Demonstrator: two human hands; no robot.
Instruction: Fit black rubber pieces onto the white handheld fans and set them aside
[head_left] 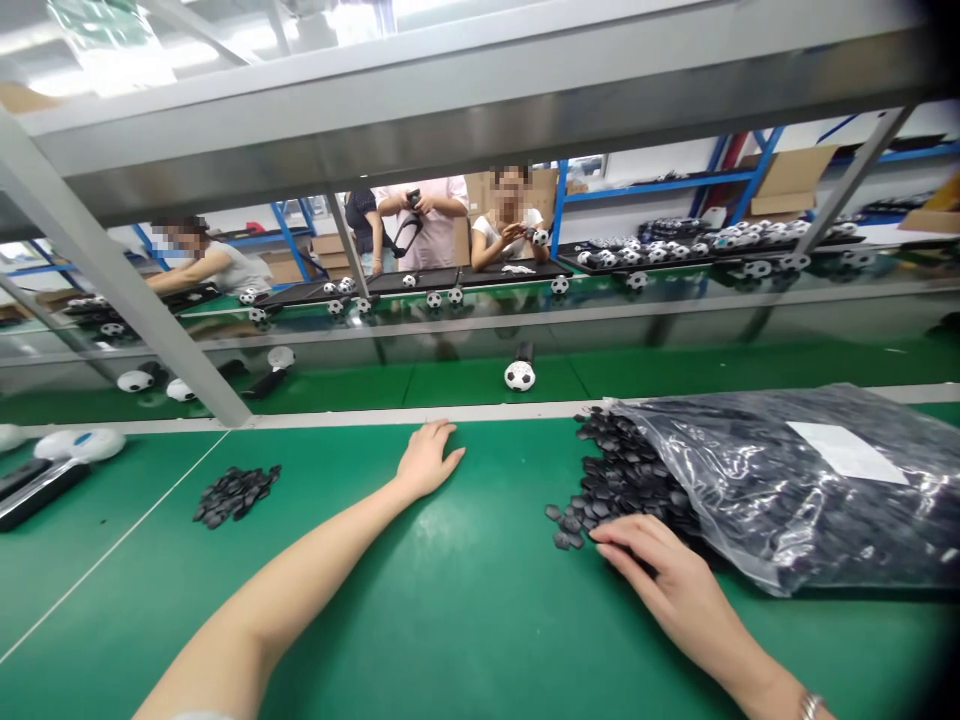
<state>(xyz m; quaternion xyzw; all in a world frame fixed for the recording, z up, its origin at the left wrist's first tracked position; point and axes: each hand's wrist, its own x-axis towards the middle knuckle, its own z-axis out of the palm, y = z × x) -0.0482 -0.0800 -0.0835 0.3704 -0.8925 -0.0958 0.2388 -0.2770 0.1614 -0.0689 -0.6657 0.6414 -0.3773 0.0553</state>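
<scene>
My left hand point(430, 459) rests on the green table point(465, 620) near its far edge, fingers apart and holding nothing. On the right, my right hand point(652, 560) touches the near edge of a heap of small black pieces point(622, 465); its thumb and forefinger are close together, and whatever is between the tips is too small to make out. The heap spills from the mouth of a clear plastic bag point(787, 500) that carries a white label point(847, 452). A smaller pile of black pieces point(236, 495) lies left of my left hand.
Past the table edge, a white-and-black ball with a dark handle point(520, 376) sits on a green belt point(450, 385). More ball-headed items point(79, 445) lie at far left. A slanted metal post point(150, 290) stands at left; people work across the line, beside black trays of balls point(675, 250).
</scene>
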